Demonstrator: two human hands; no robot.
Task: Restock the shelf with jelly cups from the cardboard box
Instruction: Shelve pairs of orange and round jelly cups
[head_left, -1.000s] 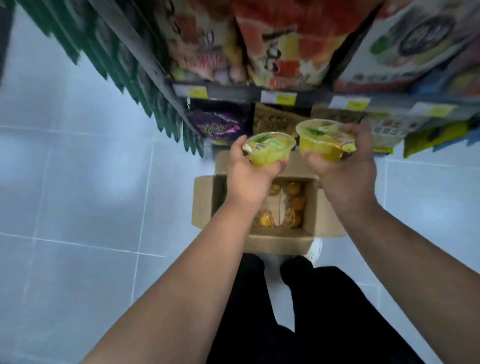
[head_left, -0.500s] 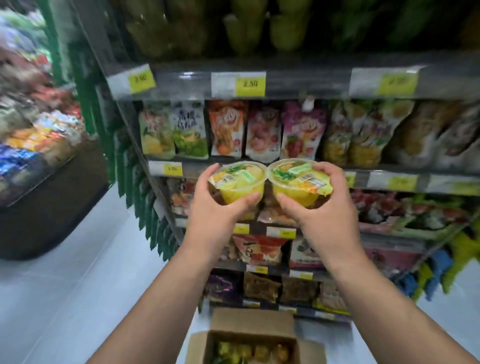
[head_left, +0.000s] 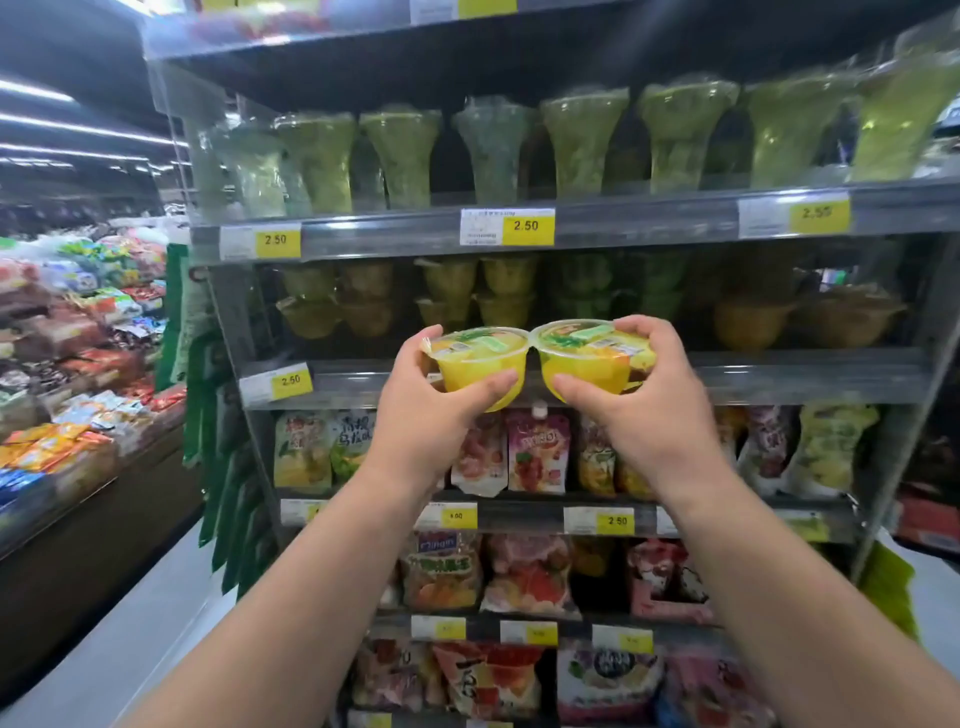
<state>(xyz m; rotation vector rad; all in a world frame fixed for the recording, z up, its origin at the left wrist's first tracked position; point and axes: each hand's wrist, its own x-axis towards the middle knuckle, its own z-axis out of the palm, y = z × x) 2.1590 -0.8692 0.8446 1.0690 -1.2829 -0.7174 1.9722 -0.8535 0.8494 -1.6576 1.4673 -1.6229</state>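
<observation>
The shelf meant for the stock is already crowded. Stacked cups are packed two high along its left and middle, and larger bowls are set further right, so no free slot can be made out from here. If new stock is pushed in blind, a stack is likely to be toppled or shoved to the far side. The cardboard box is not in view. Two yellow jelly cups are held up just in front of the shelf's rail with their rims touching. The left cup is gripped by the left hand and the right cup by the right hand. On each cup the fingers are curled round the wall and a thumb is pressed across the near side. With both hands occupied, a wobbling stack could not be steadied. A cup base could be caught on the rail if it is carried in too low. The thin walls could be squeezed and the film lids strained by too firm a grip.
</observation>
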